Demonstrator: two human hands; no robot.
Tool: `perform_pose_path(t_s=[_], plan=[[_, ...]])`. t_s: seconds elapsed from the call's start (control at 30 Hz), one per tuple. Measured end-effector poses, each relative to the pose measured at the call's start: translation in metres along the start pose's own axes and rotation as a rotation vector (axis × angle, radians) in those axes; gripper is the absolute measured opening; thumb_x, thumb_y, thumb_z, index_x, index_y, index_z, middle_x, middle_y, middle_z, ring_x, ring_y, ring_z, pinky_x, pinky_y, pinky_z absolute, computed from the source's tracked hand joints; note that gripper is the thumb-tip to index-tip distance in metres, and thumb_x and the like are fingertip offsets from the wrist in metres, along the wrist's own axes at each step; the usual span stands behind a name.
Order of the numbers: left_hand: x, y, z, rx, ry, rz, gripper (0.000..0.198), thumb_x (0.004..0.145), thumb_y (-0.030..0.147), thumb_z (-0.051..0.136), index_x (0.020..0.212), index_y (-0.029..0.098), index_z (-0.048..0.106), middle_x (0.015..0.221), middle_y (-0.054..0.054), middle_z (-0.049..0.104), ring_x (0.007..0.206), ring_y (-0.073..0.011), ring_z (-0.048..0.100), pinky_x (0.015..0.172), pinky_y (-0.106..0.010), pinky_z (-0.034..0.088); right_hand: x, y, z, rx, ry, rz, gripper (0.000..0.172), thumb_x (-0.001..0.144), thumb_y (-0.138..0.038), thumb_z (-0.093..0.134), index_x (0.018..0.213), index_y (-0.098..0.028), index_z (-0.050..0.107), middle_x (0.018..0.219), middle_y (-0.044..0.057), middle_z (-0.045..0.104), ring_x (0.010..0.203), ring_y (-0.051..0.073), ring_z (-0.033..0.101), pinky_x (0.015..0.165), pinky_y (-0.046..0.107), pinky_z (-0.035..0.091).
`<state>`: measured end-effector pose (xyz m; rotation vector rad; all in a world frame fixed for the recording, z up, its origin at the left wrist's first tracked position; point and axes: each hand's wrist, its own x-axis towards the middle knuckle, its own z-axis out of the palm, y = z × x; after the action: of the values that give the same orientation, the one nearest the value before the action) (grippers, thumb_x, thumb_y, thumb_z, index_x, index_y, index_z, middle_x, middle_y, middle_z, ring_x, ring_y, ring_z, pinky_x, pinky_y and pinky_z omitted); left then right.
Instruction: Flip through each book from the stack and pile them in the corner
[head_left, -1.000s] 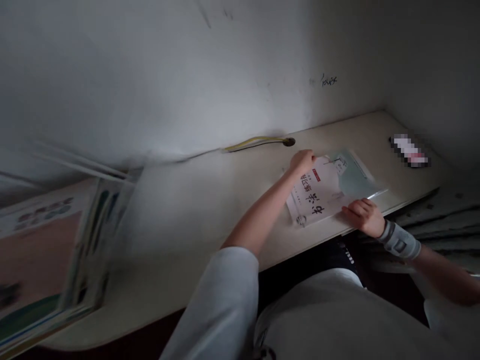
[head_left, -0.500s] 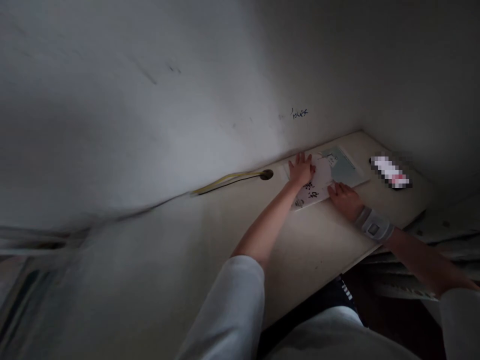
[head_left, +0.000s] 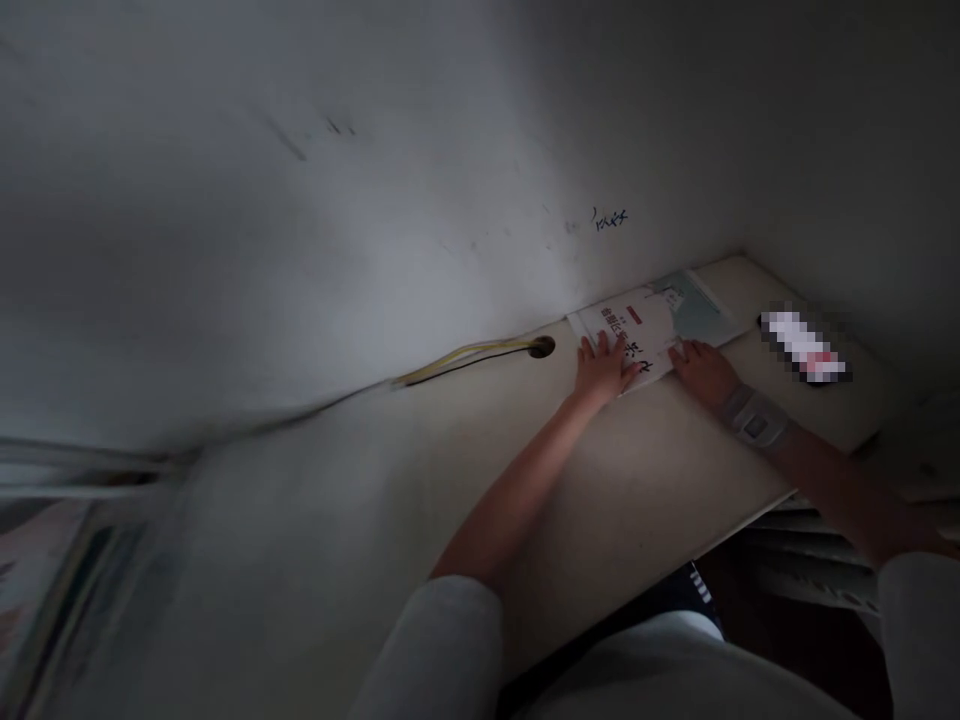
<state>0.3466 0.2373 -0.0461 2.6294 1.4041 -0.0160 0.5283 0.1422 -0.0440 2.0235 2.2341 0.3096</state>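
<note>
A thin book with a white and teal cover, dark characters and a small red label lies flat on the desk, against the wall. My left hand rests palm down on the lower part of its cover, fingers spread. At the near edge of the book, my right hand has its fingers bent and pressed together over the edge, by a small pale raised bit. Its thumb is hidden. A grey band is on my right wrist.
A phone with a lit, blurred screen lies on the desk to the right. Yellow and black cables run along the wall into a round hole. Stacked items sit below the desk's right edge.
My left hand has slid down from the middle of the cover toward its near edge, baring more print and the red label. The book lies closer to the wall. My right hand stays at its edge.
</note>
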Motion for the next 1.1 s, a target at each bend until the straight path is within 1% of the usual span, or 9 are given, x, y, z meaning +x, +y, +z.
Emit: perform_pose_path(t_s=[0.3, 0.4, 0.47, 0.57, 0.63, 0.73, 0.87, 0.97, 1.1], plan=[[0.003, 0.009, -0.005, -0.117, 0.028, 0.016, 0.072, 0.090, 0.062, 0.031, 0.149, 0.022, 0.026, 0.157, -0.016, 0.020, 0.142, -0.0405, 0.016, 0.112, -0.053, 0.020, 0.003, 0.035, -0.003, 0.161, -0.090, -0.117, 0.043, 0.088, -0.012, 0.038, 0.128, -0.008, 0.053, 0.127, 0.020, 0.057, 0.116, 0.026, 0.054, 0.098, 0.041, 0.040], [-0.015, 0.000, -0.022, -0.140, 0.056, -0.012, 0.073, 0.092, 0.060, 0.029, 0.149, 0.017, 0.024, 0.157, -0.018, 0.016, 0.143, -0.0392, 0.014, 0.110, -0.054, 0.023, 0.001, 0.035, -0.012, 0.228, -0.052, -0.067, 0.043, 0.088, -0.014, 0.037, 0.127, -0.008, 0.054, 0.134, 0.021, 0.053, 0.124, 0.028, 0.049, 0.101, 0.045, 0.039], [-0.038, -0.012, -0.039, -0.080, 0.093, 0.020, 0.069, 0.092, 0.056, 0.034, 0.148, 0.016, 0.029, 0.157, -0.017, 0.017, 0.144, -0.0391, 0.011, 0.111, -0.058, 0.021, 0.001, 0.023, -0.022, 0.257, 0.059, -0.031, 0.044, 0.091, -0.018, 0.034, 0.129, -0.006, 0.052, 0.138, 0.022, 0.048, 0.128, 0.029, 0.045, 0.103, 0.047, 0.038], [-0.095, -0.042, -0.067, 0.094, 0.143, 0.101, 0.058, 0.092, 0.046, 0.042, 0.143, 0.018, 0.038, 0.156, -0.015, 0.023, 0.144, -0.0382, 0.009, 0.110, -0.064, 0.014, 0.003, -0.018, -0.039, 0.405, 0.290, -0.085, 0.045, 0.094, -0.030, 0.035, 0.129, -0.008, 0.053, 0.136, 0.020, 0.051, 0.128, 0.028, 0.046, 0.105, 0.046, 0.039], [-0.145, -0.066, -0.078, 0.162, 0.139, 0.064, 0.058, 0.093, 0.044, 0.042, 0.144, 0.017, 0.037, 0.155, -0.015, 0.025, 0.144, -0.0375, 0.011, 0.110, -0.065, 0.014, 0.004, -0.059, -0.048, 0.520, 0.373, -0.189, 0.045, 0.095, -0.035, 0.036, 0.127, -0.011, 0.055, 0.132, 0.018, 0.055, 0.125, 0.026, 0.050, 0.104, 0.044, 0.040], [-0.226, -0.102, -0.074, 0.192, 0.088, -0.099, 0.062, 0.094, 0.046, 0.039, 0.146, 0.014, 0.032, 0.155, -0.016, 0.024, 0.144, -0.0362, 0.014, 0.110, -0.061, 0.020, 0.001, -0.133, -0.055, 0.596, 0.316, -0.380, 0.046, 0.095, -0.037, 0.037, 0.128, -0.011, 0.055, 0.133, 0.018, 0.055, 0.125, 0.025, 0.050, 0.105, 0.044, 0.040], [-0.312, -0.134, -0.043, 0.194, 0.011, -0.411, 0.073, 0.093, 0.053, 0.036, 0.147, 0.004, 0.025, 0.153, -0.024, 0.022, 0.143, -0.0360, 0.017, 0.110, -0.058, 0.024, -0.013, -0.223, -0.063, 0.536, 0.093, -0.573, 0.056, 0.095, -0.045, 0.039, 0.137, -0.010, 0.046, 0.142, 0.020, 0.045, 0.134, 0.029, 0.040, 0.108, 0.049, 0.033], [-0.345, -0.144, -0.020, 0.168, -0.024, -0.468, 0.075, 0.093, 0.052, 0.037, 0.146, 0.001, 0.024, 0.153, -0.026, 0.022, 0.143, -0.0351, 0.019, 0.111, -0.056, 0.025, -0.022, -0.267, -0.070, 0.476, -0.039, -0.639, 0.067, 0.093, -0.055, 0.037, 0.141, -0.007, 0.041, 0.144, 0.022, 0.042, 0.136, 0.032, 0.037, 0.109, 0.051, 0.031], [-0.357, -0.147, -0.004, 0.110, 0.018, -0.416, 0.066, 0.093, 0.045, 0.042, 0.144, 0.004, 0.031, 0.150, -0.023, 0.031, 0.140, -0.0310, 0.030, 0.111, -0.050, 0.028, -0.027, -0.298, -0.074, 0.405, -0.066, -0.647, 0.073, 0.091, -0.060, 0.038, 0.139, -0.005, 0.041, 0.146, 0.025, 0.038, 0.137, 0.035, 0.034, 0.109, 0.053, 0.029]])
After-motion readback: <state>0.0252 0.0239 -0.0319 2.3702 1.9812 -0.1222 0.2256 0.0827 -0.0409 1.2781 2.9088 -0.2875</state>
